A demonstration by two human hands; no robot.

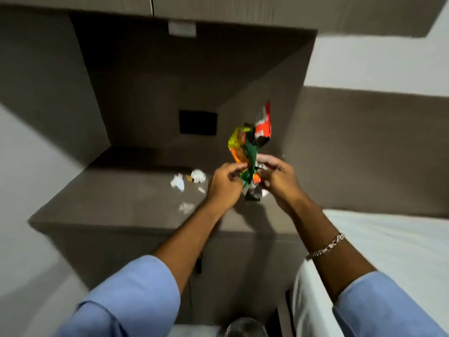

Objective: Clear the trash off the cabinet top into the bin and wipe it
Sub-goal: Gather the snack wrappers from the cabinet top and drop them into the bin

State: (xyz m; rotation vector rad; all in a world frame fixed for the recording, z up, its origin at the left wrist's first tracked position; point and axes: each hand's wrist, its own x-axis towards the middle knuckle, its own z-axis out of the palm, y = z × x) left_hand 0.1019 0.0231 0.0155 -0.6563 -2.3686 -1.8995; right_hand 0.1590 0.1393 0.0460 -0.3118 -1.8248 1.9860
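Observation:
A bunch of crumpled snack wrappers (247,147), yellow, green, orange and red, stands up above the brown cabinet top (121,203). My left hand (226,183) pinches the bunch from the left. My right hand (279,178) holds it from the right, fingers curled around its lower part. Left of my hands, several crumpled white paper scraps (198,175) lie on the cabinet top, with another white scrap (177,183) beside them and a small one (185,207) nearer the front edge. A round dark rim, perhaps the bin (244,328), shows at the bottom edge.
The cabinet sits in a brown recess with a black wall plate (198,122) behind it. A white bed (388,251) lies to the right, close to the cabinet. A pale wall is on the left. A dark cable (199,263) hangs down the cabinet front.

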